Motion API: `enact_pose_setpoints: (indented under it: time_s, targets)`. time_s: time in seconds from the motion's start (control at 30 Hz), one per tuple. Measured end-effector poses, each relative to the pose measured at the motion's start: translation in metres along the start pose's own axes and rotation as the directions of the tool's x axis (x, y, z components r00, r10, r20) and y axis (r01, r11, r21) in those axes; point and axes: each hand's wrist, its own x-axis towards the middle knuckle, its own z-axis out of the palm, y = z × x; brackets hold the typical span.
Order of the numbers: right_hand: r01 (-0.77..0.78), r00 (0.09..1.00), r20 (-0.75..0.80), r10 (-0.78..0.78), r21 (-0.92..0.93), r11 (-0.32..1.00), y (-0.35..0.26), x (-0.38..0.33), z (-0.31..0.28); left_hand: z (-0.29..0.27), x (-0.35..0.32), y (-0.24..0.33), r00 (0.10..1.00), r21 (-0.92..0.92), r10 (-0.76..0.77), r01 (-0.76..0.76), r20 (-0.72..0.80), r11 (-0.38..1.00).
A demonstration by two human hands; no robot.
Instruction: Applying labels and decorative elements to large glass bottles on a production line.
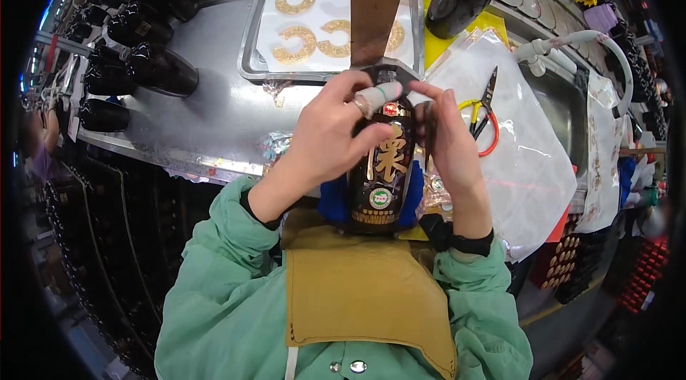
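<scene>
A dark glossy bottle [363, 173] with gold lettering and a round green-and-white emblem is in front of me, its neck end away from me. Under it is a blue cloth [333, 203]. My left hand [325, 126] curls over the bottle's upper left side, a wrapped finger and the thumb pressing on its shoulder. From the right, my right hand [451, 137] reaches to the shoulder with its index finger. Its other fingers are curled, with something dark by them, partly hidden. A brown upright bar [379, 5] rises behind the neck.
A metal tray [250, 58] holds several gold C-shaped decals on white sheets. Scissors [488, 105] with red and yellow handles lie on white paper [529, 173] at right. Dark bottles [163, 71] stand at left; another dark bottle [457, 1] is at back right. Beyond the paper is a sink [568, 98].
</scene>
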Motion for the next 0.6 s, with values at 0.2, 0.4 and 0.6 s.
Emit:
enact_pose_setpoints:
  time_s: [0.2,0.4,0.6]
  targets:
    - [0.622,0.572,0.497,-0.653,-0.781,-0.049,-0.034,-0.012,0.027,0.016,-0.04,-0.012,0.904,-0.554,-0.427,0.367,0.023,0.747]
    - [0.793,0.528,0.821,-0.218,-0.568,-0.222,-0.015,-0.041,0.048,0.012,-0.046,-0.011,0.874,-0.578,-0.483,0.372,-0.045,0.727]
    - [0.705,0.385,0.832,-0.399,-0.544,-0.454,-0.042,-0.001,0.025,0.012,-0.064,-0.002,0.832,-0.686,-0.55,0.438,0.066,0.581]
